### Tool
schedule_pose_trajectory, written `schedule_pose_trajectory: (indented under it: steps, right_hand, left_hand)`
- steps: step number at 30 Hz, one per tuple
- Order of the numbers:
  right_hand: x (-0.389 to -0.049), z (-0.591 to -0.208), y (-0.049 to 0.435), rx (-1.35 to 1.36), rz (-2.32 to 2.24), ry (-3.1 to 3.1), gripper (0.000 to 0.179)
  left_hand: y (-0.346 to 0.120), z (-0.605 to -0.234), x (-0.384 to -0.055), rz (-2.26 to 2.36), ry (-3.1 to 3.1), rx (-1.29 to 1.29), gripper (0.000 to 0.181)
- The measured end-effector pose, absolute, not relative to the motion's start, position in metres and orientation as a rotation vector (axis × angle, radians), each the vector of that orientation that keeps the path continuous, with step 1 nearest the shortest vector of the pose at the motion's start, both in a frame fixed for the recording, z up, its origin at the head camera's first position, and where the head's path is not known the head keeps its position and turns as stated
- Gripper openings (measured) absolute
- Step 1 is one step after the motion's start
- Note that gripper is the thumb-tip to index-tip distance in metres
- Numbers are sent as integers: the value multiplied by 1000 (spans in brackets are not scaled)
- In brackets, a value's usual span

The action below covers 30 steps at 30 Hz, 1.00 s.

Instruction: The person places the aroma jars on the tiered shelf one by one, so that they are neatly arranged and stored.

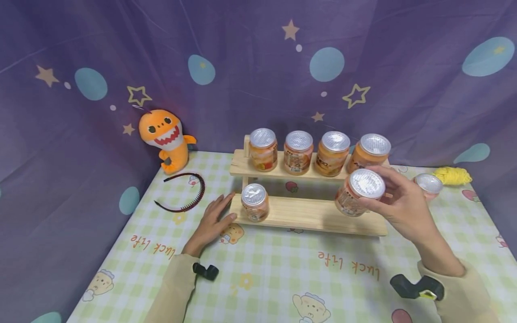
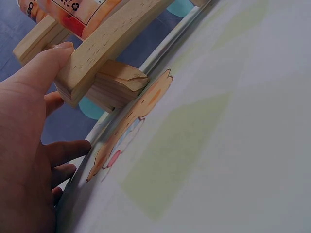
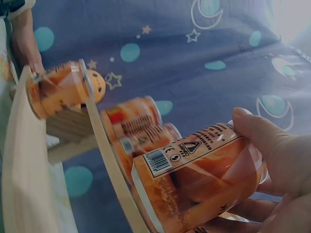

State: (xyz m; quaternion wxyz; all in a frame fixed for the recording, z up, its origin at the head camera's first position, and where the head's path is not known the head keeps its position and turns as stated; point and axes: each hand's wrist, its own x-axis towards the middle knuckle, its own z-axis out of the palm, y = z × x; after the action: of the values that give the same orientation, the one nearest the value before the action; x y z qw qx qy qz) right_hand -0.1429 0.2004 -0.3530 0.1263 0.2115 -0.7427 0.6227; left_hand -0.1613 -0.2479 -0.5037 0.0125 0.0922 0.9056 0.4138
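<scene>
Currently, the right hand [image 1: 405,207] grips a silver-lidded jar [image 1: 349,197] between thumb and fingers over the right portion of the lower tier [image 1: 300,214] of a wooden rack [image 1: 239,166]; jar-to-board contact cannot be determined. The left hand [image 1: 212,220], fingers loosely extended, touches the rack's left end near a second jar [image 1: 255,204]; four jars [image 1: 299,154] occupy the upper tier [image 1: 282,174].

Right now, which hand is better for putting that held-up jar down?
Probably the right hand: it grips the jar above the bottom shelf, near its right end. The left hand touches the other end, holding no jar.
</scene>
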Motion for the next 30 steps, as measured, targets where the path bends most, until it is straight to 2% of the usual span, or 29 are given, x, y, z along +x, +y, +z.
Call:
schedule_pose_trajectory:
  steps: [9, 30]
  right_hand:
    - [-146, -366, 165, 608, 1659, -2304, 64]
    - [-164, -409, 103, 603, 1680, -2429, 66]
  left_hand:
    - [-248, -504, -162, 1297, 2817, 279, 66]
    - [-247, -505, -162, 1299, 2834, 309, 65]
